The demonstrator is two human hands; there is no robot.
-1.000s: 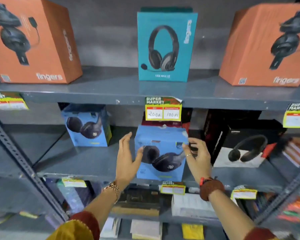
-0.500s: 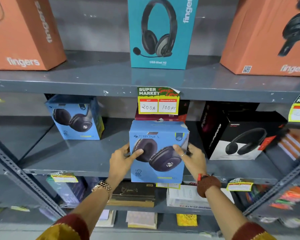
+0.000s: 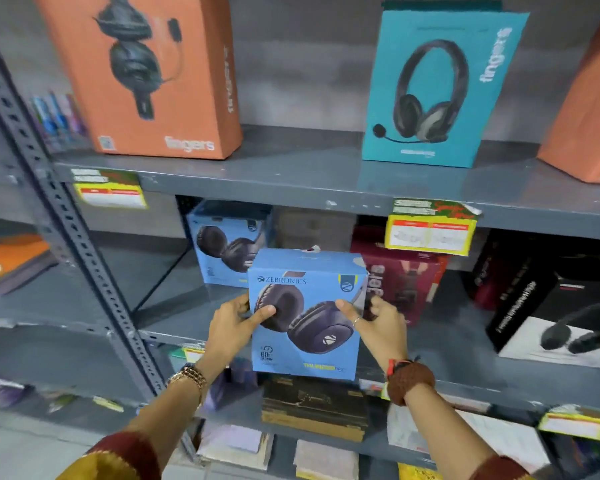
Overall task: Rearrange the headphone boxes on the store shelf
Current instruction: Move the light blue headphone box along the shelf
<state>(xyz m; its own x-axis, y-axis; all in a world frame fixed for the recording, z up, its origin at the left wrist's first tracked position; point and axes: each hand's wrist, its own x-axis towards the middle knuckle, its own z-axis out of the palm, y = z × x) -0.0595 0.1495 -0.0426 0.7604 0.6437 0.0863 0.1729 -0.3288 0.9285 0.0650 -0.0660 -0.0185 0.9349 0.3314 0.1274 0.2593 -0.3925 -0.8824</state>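
A light blue Zebronics headphone box (image 3: 305, 355) is held off the middle shelf (image 3: 174, 327), in front of its edge. My left hand (image 3: 231, 327) grips the box's left side and my right hand (image 3: 381, 323) grips its right side, thumbs on the front face. A second light blue box (image 3: 222, 240) of the same kind stands farther back on the middle shelf, to the left. Behind the held box, to the right, sits a maroon box (image 3: 406, 285). A black and white headphone box (image 3: 551, 317) stands at the right.
The upper shelf (image 3: 291, 171) carries an orange box (image 3: 146, 74) at left, a teal box (image 3: 437, 88) at centre right and another orange box (image 3: 589, 109) at the right edge. A slotted grey upright (image 3: 66, 223) runs diagonally at left. Yellow price tags (image 3: 430, 233) hang on the shelf edges.
Both hands closed on the blue box and lifted it off the middle shelf toward me. The view has swung left, revealing the maroon box behind.
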